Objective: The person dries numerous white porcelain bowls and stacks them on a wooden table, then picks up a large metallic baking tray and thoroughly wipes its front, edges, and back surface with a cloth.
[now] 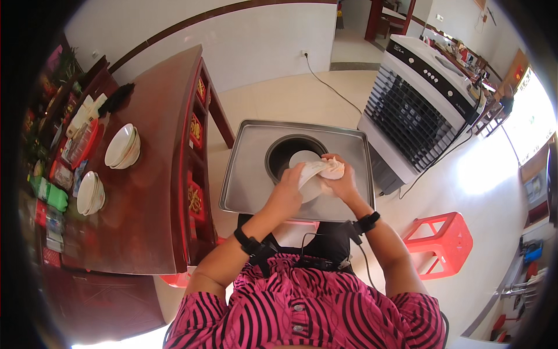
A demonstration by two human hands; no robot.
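In front of me a metal tray (253, 192) carries a round dark pot (275, 159). Over the pot's near side lies a white round dish (311, 194), partly covered by my hands; whether it is one piece or two I cannot tell. My left hand (283, 192) grips a white bowl (310, 171) with a faint pattern, tilted on its side. Bunched in my right hand (346, 181) is a pale crumpled cloth (335, 168), which meets the bowl's right end. My fingertips on the far side are partly hidden.
On the left, a dark red wooden table (152, 209) bears stacked bowls (123, 146), more bowls (91, 193), a green bottle (50, 193) and a red tray (89, 141). An air cooler (414, 109) with trailing cables stands right of the tray. A red plastic stool (444, 244) is nearer me.
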